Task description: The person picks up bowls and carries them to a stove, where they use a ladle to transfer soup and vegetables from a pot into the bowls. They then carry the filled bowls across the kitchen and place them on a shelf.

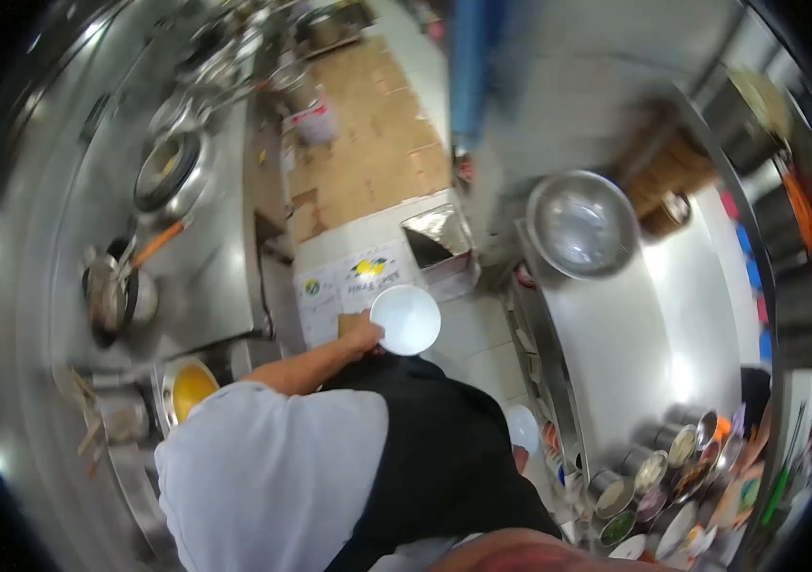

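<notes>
In left hand (362, 336) (at rim), bowl (408, 320)

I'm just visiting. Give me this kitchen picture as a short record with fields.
Left hand: holds a white bowl at its edge
Right hand: barely visible beside a white object; grip unclear
Clothing: white sleeve, black apron
Picture's left: steel counter with pans
Picture's right: second counter, large metal bowl, food containers
Floor: brown cardboard
</notes>
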A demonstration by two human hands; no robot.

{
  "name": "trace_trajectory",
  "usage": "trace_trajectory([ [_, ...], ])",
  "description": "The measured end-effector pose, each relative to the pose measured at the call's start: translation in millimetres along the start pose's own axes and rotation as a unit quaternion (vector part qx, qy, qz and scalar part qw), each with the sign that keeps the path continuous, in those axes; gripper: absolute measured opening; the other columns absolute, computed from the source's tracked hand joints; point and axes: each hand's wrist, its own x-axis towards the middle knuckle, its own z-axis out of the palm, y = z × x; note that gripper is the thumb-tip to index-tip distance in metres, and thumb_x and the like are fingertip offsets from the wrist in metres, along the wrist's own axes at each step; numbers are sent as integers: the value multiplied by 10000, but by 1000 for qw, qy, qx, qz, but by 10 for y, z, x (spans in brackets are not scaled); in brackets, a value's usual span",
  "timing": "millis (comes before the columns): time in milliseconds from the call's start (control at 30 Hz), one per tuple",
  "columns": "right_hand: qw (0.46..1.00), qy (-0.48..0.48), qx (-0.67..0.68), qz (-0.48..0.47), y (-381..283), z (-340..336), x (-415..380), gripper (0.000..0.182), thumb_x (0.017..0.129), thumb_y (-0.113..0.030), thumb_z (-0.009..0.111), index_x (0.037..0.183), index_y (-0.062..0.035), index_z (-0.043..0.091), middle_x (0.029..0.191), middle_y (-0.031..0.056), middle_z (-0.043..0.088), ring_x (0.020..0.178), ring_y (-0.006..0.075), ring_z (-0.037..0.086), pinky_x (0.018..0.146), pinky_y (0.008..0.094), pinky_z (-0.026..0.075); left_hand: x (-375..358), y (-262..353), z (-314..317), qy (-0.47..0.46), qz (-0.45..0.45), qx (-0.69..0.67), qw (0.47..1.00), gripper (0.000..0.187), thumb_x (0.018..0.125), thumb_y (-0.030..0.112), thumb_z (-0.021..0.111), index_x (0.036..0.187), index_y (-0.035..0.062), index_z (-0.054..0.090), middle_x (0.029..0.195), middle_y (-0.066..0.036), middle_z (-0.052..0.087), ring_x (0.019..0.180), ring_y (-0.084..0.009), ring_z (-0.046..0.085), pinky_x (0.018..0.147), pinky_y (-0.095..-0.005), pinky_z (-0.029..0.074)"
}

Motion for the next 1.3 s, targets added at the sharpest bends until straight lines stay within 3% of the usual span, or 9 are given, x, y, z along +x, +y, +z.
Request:
trace_trajectory([
  [100,992,-121,-8,-45,-634,301,494,253,877,-153,742,1055,15,679,1040,258,665,1010,484,635,883,512,514,159,-184,-519,-20,-8,-54,998,468,850,-46,541,1318,-49,552,738,-158,671,478,-232,629,377,-345,483],
  [167,981,-180,-31,-67,-1133,520,861,248,874,-155,745,1044,14,681,1033,254,667,1005,482,637,876,512,514,448,-574,-850,38,-31,-111,993,450,848,-48,537,1297,-51,557,775,-170,677,481,-236,628,379,-349,487],
  [300,958,-242,-86,-123,-2127,961,1419,238,869,-158,752,1022,11,686,1019,247,671,994,477,640,862,512,515,533,-660,-1718,149,-70,-232,959,468,842,-49,534,1310,-50,525,897,-211,685,515,-253,647,389,-357,506],
  [400,942,-266,-129,-158,-2813,1255,1751,231,864,-161,756,1005,9,689,1008,242,674,986,473,643,851,512,515,802,-904,-2399,166,-44,-276,946,538,829,-49,539,1363,-42,471,980,-230,676,552,-266,664,404,-361,520],
  [500,929,-272,-159,-192,-3478,1584,2072,224,860,-164,761,988,7,692,997,237,677,977,470,646,840,512,516,836,-585,-3027,197,15,-375,906,591,826,-47,530,1408,-36,424,971,-222,672,556,-258,658,413,-358,516],
  [667,908,-270,-172,-271,-4662,2149,2542,215,853,-169,769,960,3,698,979,228,683,963,464,650,822,512,517,1086,-161,-3731,252,16,-427,868,573,828,-40,520,1395,-48,434,936,-212,673,529,-234,637,413,-337,495],
  [800,885,-282,-58,-366,-5707,2914,2935,245,839,-203,797,937,-2,696,931,217,685,896,446,667,791,503,520,1290,117,-4135,274,12,-455,847,541,836,-30,520,1370,-53,444,938,-202,676,522,-227,630,414,-328,481],
  [1067,746,-339,77,-568,-8497,4646,3509,207,812,-114,831,924,-21,684,933,173,674,889,378,683,791,454,546,2162,48,-4656,346,4,-501,793,514,824,-44,535,1332,-34,456,926,-202,669,520,-241,630,404,-336,483],
  [1300,570,-454,143,-670,-10663,6119,3572,193,825,-124,791,962,-38,685,996,190,670,949,426,674,807,484,559,2685,493,-4908,460,-3,-586,667,569,821,-32,548,1380,-22,442,951,-176,686,585,-249,674,407,-315,503],
])
